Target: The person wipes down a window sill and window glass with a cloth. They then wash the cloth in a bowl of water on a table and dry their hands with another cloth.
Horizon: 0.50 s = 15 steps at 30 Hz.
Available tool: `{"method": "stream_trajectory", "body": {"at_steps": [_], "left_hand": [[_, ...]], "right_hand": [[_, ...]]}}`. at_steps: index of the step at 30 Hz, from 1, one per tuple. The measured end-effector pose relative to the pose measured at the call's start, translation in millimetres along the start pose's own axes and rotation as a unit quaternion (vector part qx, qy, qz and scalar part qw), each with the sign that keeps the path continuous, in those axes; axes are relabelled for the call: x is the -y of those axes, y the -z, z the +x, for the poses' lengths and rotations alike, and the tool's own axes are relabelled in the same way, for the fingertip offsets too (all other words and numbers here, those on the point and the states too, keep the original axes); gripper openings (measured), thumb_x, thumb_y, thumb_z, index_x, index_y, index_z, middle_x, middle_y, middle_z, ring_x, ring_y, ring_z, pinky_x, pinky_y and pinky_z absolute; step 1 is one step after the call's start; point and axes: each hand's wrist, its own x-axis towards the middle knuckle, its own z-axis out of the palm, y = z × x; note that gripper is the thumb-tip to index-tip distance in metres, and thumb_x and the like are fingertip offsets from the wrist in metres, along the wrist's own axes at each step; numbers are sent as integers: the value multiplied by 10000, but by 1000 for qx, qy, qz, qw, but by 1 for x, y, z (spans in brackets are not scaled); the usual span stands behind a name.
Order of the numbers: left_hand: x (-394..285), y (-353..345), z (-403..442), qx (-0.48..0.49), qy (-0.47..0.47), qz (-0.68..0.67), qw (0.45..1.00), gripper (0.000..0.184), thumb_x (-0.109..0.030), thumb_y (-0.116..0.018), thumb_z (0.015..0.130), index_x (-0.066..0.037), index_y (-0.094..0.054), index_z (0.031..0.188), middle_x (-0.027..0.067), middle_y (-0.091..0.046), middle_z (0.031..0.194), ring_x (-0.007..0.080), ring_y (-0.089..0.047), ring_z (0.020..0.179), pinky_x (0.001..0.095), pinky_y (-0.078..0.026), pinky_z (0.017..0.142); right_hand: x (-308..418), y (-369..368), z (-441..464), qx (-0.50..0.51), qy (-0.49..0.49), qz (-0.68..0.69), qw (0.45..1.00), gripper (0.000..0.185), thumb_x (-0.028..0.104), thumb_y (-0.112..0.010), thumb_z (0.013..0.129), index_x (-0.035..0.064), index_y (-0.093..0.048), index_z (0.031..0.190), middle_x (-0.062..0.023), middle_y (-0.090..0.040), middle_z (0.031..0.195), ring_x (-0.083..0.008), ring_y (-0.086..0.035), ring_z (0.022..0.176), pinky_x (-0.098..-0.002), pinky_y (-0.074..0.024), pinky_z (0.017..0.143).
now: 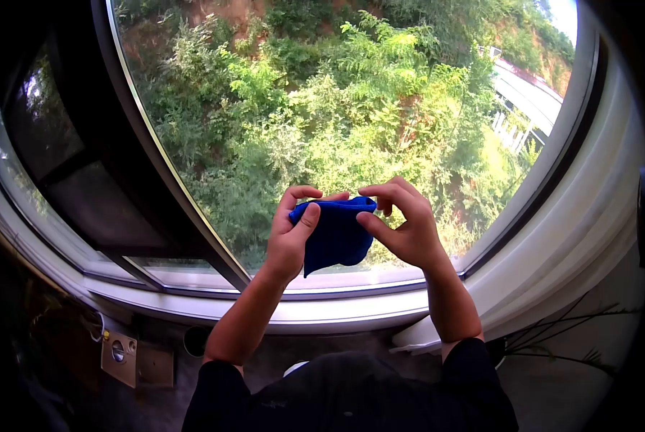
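Note:
A blue cloth (337, 234) hangs in front of the window, folded along its top edge, with a loose corner pointing down at its lower left. At its upper left, my left hand (292, 234) pinches it, thumb in front and fingers behind. My right hand (405, 223) is at the upper right corner, thumb and index finger closed around the folded edge, the other fingers curled above.
A large window (351, 122) with greenery outside fills the view ahead. Its white sill (337, 311) runs below the hands. A pale curtain (552, 266) hangs at right, near plant leaves (588, 356). A metallic box (119, 358) is at lower left.

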Motion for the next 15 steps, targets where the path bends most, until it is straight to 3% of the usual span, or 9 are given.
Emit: {"method": "stream_trajectory", "body": {"at_steps": [1, 3, 5, 6, 9, 10, 12, 13, 15], "left_hand": [[-1, 6, 1, 18, -6, -7, 1000, 196, -185, -486, 1092, -62, -458, 1243, 312, -604, 1351, 310, -662, 1170, 395, -536, 1011], [-9, 11, 3, 28, 6, -3, 1000, 207, -194, -495, 1089, -63, -458, 1245, 303, -612, 1344, 311, -662, 1169, 402, -537, 1011], [-12, 16, 3, 55, 24, -4, 998, 226, -213, -510, 1084, -66, -459, 1249, 289, -620, 1339, 310, -665, 1166, 417, -539, 1012], [-13, 17, 2, 55, 24, -4, 998, 226, -213, -510, 1084, -66, -459, 1249, 289, -620, 1339, 310, -665, 1166, 417, -539, 1012], [-16, 19, 1, 68, 29, 2, 997, 232, -214, -512, 1083, -69, -453, 1254, 282, -622, 1342, 313, -665, 1172, 424, -538, 1014], [-15, 20, 1, 73, 28, 10, 997, 235, -214, -515, 1082, -71, -449, 1256, 282, -620, 1345, 316, -661, 1182, 423, -540, 1013], [-18, 22, 0, 76, 26, 20, 997, 239, -213, -518, 1081, -72, -445, 1259, 281, -619, 1349, 320, -658, 1193, 422, -541, 1011], [-22, 24, -2, 84, 43, 17, 995, 240, -214, -519, 1080, -72, -442, 1257, 281, -619, 1350, 319, -647, 1212, 420, -538, 1016], [-29, 32, -5, 93, 62, 16, 994, 242, -215, -520, 1079, -71, -439, 1256, 280, -618, 1352, 318, -636, 1232, 419, -534, 1021]], "right_hand": [[-8, 0, 1, -2, 46, -11, 999, 322, 125, -834, 822, 64, -718, 1116, -68, -633, 958, -198, -648, 889, -313, -513, 791], [-25, -1, 1, -4, 94, -21, 995, 326, 151, -846, 820, 56, -711, 1102, -73, -639, 979, -200, -649, 922, -316, -510, 822], [-36, -2, -4, 117, 52, 85, 988, 332, 202, -854, 830, 52, -693, 1078, -68, -650, 1018, -188, -643, 983, -331, -505, 878], [-38, -4, -5, 117, 52, 85, 988, 332, 202, -854, 830, 52, -693, 1078, -68, -650, 1018, -188, -643, 983, -331, -505, 878], [-42, -10, -12, 230, -95, 242, 938, 318, 250, -842, 863, 82, -679, 1080, -43, -646, 1008, -143, -625, 964, -317, -503, 859], [-42, -9, -11, 231, -95, 243, 937, 318, 250, -842, 863, 82, -679, 1080, -43, -646, 1008, -143, -625, 964, -317, -503, 859], [-36, -7, -7, 264, -144, 96, 949, 312, 249, -852, 848, 84, -689, 1056, -40, -644, 1009, -147, -620, 966, -315, -504, 865], [-40, -5, -2, 298, -78, 69, 949, 278, 228, -850, 847, 69, -692, 1009, -53, -653, 1019, -161, -626, 995, -321, -509, 879], [-45, -2, 0, 295, -53, 149, 942, 258, 218, -843, 852, 60, -687, 982, -68, -660, 1031, -171, -629, 1014, -329, -509, 887]]}}
